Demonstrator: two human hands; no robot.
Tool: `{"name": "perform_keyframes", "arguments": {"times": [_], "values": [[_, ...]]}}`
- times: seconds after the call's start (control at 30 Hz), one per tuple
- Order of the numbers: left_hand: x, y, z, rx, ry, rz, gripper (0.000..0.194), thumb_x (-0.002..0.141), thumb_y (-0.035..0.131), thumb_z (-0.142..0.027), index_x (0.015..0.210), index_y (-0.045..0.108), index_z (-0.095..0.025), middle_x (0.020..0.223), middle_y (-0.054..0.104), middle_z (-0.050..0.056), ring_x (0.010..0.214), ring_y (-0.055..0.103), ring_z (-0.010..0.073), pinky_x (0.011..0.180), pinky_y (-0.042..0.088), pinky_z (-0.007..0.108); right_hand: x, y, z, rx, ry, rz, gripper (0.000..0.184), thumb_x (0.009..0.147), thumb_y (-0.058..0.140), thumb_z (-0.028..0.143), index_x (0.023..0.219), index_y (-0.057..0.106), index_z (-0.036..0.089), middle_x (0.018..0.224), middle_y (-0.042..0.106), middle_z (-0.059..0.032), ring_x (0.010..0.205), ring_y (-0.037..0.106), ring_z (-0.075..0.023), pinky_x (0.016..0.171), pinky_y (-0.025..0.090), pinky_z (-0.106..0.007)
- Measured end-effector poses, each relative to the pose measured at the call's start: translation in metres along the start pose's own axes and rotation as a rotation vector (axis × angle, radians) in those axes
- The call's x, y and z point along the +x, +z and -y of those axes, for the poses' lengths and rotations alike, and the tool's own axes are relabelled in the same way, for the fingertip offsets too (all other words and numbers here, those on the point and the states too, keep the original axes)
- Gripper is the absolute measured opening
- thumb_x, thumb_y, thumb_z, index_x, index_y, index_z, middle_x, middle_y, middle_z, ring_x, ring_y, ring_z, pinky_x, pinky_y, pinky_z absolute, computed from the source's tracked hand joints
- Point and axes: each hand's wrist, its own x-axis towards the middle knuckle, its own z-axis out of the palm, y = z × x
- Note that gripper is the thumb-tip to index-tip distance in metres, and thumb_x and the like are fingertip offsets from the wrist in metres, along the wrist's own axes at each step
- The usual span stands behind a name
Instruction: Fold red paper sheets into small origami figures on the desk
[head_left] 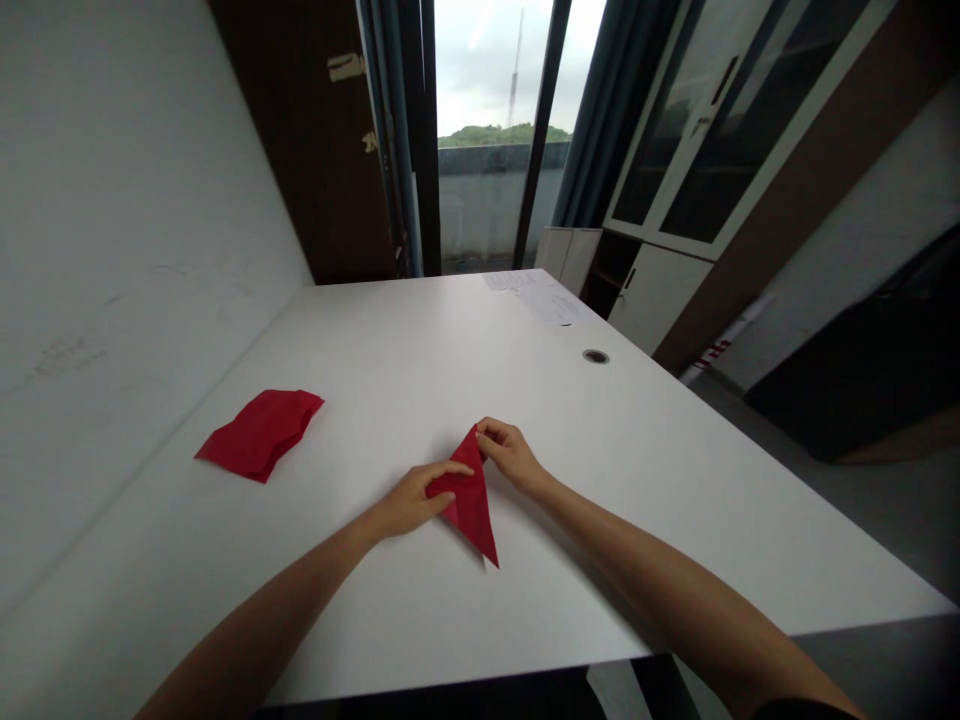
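On the white desk [420, 350], a red paper triangle [471, 510] stands out near the middle, one tip pointing at the person. The left hand [405, 503] lies open across it; the right hand [510, 455] seems pinched on its far corner, though the contact is partly hidden. A creased red sheet [259, 434] lies well to the left.
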Motion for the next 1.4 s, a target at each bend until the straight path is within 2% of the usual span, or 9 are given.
{"name": "perform_keyframes", "arguments": {"times": [0.13, 0.33, 0.5, 0.67, 0.87, 1.1, 1.4], "values": [[0.002, -0.001, 0.004, -0.08, 0.012, -0.032, 0.06, 0.081, 0.055, -0.006, 0.139, 0.054, -0.025, 0.137, 0.057, 0.008, 0.121, 0.056, 0.023, 0.105, 0.044, 0.038, -0.001, 0.0, 0.001, -0.057, -0.052, -0.03, 0.029, 0.09, 0.061, 0.041, 0.076, 0.059, 0.016, 0.064, 0.053, 0.0016, 0.059, 0.048, -0.0115, 0.058, 0.039, -0.025], [0.002, -0.001, 0.006, -0.124, -0.012, -0.019, 0.065, 0.079, 0.05, -0.003, 0.14, 0.052, -0.023, 0.138, 0.056, 0.009, 0.114, 0.059, 0.022, 0.097, 0.048, 0.036, -0.005, 0.001, 0.002, -0.165, -0.076, -0.027, 0.036, 0.095, 0.056, 0.046, 0.074, 0.059, 0.017, 0.062, 0.052, 0.0012, 0.06, 0.048, -0.0122, 0.059, 0.039, -0.025], [0.004, -0.001, 0.004, -0.133, 0.014, -0.046, 0.062, 0.079, 0.054, -0.004, 0.138, 0.055, -0.024, 0.141, 0.054, 0.008, 0.123, 0.054, 0.0238, 0.106, 0.043, 0.038, -0.005, 0.0, 0.001, -0.237, -0.065, -0.056, 0.036, 0.092, 0.059, 0.049, 0.076, 0.061, 0.016, 0.066, 0.056, 0.0003, 0.061, 0.049, -0.0125, 0.058, 0.039, -0.025], [0.007, -0.004, 0.01, -0.343, 0.045, -0.117, 0.054, 0.083, 0.063, -0.012, 0.136, 0.054, -0.022, 0.139, 0.055, 0.01, 0.126, 0.053, 0.0252, 0.11, 0.039, 0.04, -0.003, 0.002, 0.005, -0.114, -0.052, -0.051, 0.04, 0.093, 0.056, 0.053, 0.075, 0.058, 0.017, 0.065, 0.053, 0.0007, 0.061, 0.049, -0.0127, 0.06, 0.041, -0.026], [0.011, -0.008, 0.014, -0.667, 0.048, -0.16, 0.063, 0.081, 0.072, -0.019, 0.138, 0.048, -0.023, 0.134, 0.059, 0.012, 0.114, 0.062, 0.0263, 0.099, 0.048, 0.039, -0.009, 0.01, 0.013, 0.054, -0.006, 0.099, 0.034, 0.09, 0.064, 0.05, 0.092, 0.062, 0.016, 0.07, 0.059, -0.0009, 0.062, 0.054, -0.0137, 0.062, 0.043, -0.028], [0.012, -0.009, 0.012, -0.758, 0.039, -0.16, 0.069, 0.077, 0.077, -0.025, 0.139, 0.047, -0.025, 0.137, 0.055, 0.012, 0.115, 0.061, 0.028, 0.099, 0.048, 0.042, -0.013, 0.017, 0.014, 0.088, 0.013, 0.156, 0.033, 0.087, 0.069, 0.048, 0.088, 0.062, 0.016, 0.073, 0.061, -0.0014, 0.063, 0.056, -0.0131, 0.062, 0.044, -0.027], [0.01, -0.01, 0.011, -0.794, 0.014, -0.147, 0.077, 0.078, 0.076, -0.021, 0.146, 0.041, -0.026, 0.141, 0.053, 0.012, 0.117, 0.059, 0.0251, 0.099, 0.047, 0.037, -0.015, 0.02, 0.013, 0.088, 0.03, 0.184, 0.036, 0.086, 0.068, 0.051, 0.083, 0.06, 0.016, 0.072, 0.061, -0.0016, 0.063, 0.055, -0.0133, 0.062, 0.044, -0.027]]}}
